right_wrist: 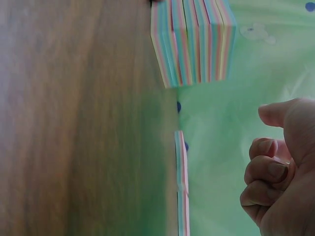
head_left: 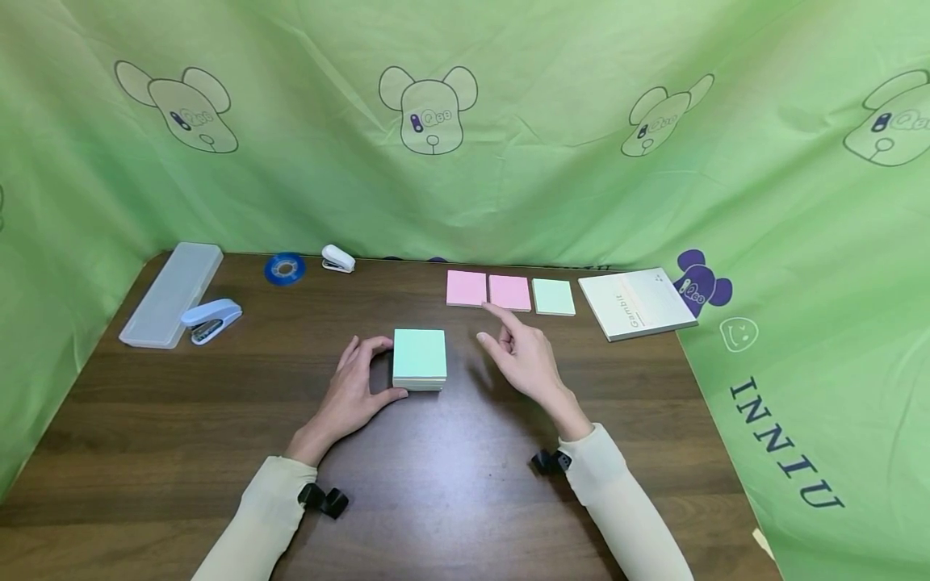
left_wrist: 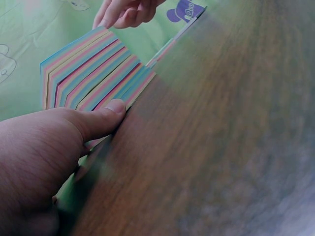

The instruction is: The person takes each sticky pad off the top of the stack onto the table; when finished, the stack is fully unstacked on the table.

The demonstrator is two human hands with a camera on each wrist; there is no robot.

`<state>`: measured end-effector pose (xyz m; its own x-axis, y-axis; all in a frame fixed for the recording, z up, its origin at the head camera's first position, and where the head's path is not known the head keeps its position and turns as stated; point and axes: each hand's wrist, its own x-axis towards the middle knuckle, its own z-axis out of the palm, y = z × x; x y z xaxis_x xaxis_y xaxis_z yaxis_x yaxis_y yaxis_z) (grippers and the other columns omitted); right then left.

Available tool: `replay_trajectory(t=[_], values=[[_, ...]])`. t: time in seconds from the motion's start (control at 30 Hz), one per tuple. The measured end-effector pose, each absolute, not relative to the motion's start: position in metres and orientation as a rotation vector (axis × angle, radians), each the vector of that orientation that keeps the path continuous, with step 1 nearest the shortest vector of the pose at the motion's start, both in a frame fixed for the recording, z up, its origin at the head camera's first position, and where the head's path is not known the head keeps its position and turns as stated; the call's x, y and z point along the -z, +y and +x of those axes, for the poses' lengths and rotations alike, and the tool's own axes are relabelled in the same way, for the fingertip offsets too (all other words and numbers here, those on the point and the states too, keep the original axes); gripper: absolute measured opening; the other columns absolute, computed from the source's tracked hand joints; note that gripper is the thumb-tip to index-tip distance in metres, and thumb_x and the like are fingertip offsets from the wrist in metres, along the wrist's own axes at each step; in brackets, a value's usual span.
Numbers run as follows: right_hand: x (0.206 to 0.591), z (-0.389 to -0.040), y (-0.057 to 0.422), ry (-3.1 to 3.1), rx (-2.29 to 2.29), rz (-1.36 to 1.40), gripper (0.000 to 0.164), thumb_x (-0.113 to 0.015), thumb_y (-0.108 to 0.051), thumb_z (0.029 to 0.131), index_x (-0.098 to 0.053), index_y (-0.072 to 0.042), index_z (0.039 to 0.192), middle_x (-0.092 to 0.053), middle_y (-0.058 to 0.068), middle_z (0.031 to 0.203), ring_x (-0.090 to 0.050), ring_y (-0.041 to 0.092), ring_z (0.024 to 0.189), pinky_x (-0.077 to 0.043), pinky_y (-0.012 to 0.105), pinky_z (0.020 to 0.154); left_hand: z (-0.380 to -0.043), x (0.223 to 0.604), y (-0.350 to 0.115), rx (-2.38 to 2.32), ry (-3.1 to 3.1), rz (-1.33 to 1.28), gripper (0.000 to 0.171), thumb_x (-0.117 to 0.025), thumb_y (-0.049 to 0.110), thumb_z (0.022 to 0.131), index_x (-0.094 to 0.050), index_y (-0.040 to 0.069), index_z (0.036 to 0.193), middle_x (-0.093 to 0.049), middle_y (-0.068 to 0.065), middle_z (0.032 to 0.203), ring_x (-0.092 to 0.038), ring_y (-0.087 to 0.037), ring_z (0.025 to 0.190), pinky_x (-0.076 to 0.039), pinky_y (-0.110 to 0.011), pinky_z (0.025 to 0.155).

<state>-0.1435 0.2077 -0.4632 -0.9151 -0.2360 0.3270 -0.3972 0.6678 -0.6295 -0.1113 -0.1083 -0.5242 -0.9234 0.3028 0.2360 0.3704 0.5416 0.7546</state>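
Note:
A tall stack of square sticky-note pads stands on the table, mint green on top. Its striped, many-coloured sides show in the left wrist view, where the stack has its layers slightly uneven. My left hand holds it from the left, thumb at the near corner and fingers at the far side. To the right, my right hand hovers apart from the stack and holds nothing. Its index finger and thumb stick out while the other fingers are bent in.
Behind lie two pink pads and a mint pad in a row. A notebook sits at right. Along the left are a translucent case, a blue stapler, blue tape and a small white stapler. Green cloth borders the table.

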Motion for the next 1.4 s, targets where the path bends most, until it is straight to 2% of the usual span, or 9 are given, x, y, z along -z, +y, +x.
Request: replay_trajectory(t=[0.23,0.37,0.8,0.97,1.2,1.4], values=[[0.464,-0.135,0.196,-2.701,-1.087,0.578,0.051,-0.077,-0.028,0.105,-0.066,-0.017,0.153,-0.053,-0.007,0.069,-0.047,0.008,0.06,-0.04,0.03,0.056,-0.111,0.524,-0.108,1.349,-2.696,-0.583,0.086,-0.101,0.011,0.082,-0.048,0.002,0.15,-0.062,-0.02,0.149,-0.057,-0.039,0.146,-0.01,-0.058,0.139],[0.465,-0.131,0.19,-2.745,-1.091,0.609,0.055,-0.078,-0.034,0.104,-0.065,-0.017,0.155,-0.051,-0.009,0.068,-0.045,0.007,0.06,-0.04,0.03,0.059,-0.111,0.524,-0.108,1.351,-2.7,-0.578,0.086,-0.101,0.012,0.082,-0.048,0.002,0.15,-0.062,-0.02,0.149,-0.056,-0.039,0.146,-0.01,-0.058,0.139],[0.47,-0.128,0.174,-2.871,-1.192,0.736,0.085,-0.093,-0.043,0.089,-0.056,-0.019,0.161,-0.049,-0.01,0.072,-0.043,0.004,0.065,-0.039,0.027,0.064,-0.111,0.522,-0.109,1.355,-2.697,-0.585,0.086,-0.1,0.013,0.083,-0.047,0.003,0.15,-0.062,-0.021,0.15,-0.056,-0.039,0.146,-0.009,-0.059,0.139],[0.473,-0.133,0.174,-2.903,-1.249,0.765,0.096,-0.095,-0.042,0.087,-0.049,-0.016,0.167,-0.048,-0.01,0.072,-0.042,0.003,0.064,-0.039,0.026,0.064,-0.112,0.522,-0.109,1.353,-2.703,-0.58,0.086,-0.1,0.013,0.084,-0.047,0.003,0.151,-0.062,-0.02,0.15,-0.056,-0.039,0.147,-0.009,-0.059,0.139],[0.478,-0.139,0.175,-2.876,-1.423,0.824,0.091,-0.095,-0.028,0.09,-0.048,-0.013,0.167,-0.046,-0.01,0.071,-0.043,0.003,0.065,-0.042,0.026,0.072,-0.112,0.521,-0.108,1.355,-2.72,-0.572,0.086,-0.1,0.013,0.084,-0.047,0.004,0.151,-0.061,-0.02,0.151,-0.055,-0.038,0.148,-0.008,-0.059,0.139],[0.481,-0.139,0.175,-2.85,-1.45,0.825,0.085,-0.095,-0.024,0.091,-0.052,-0.014,0.163,-0.045,-0.011,0.071,-0.042,0.003,0.065,-0.041,0.026,0.072,-0.111,0.521,-0.108,1.361,-2.722,-0.566,0.086,-0.1,0.013,0.084,-0.047,0.004,0.151,-0.061,-0.02,0.151,-0.055,-0.039,0.148,-0.008,-0.059,0.139]])
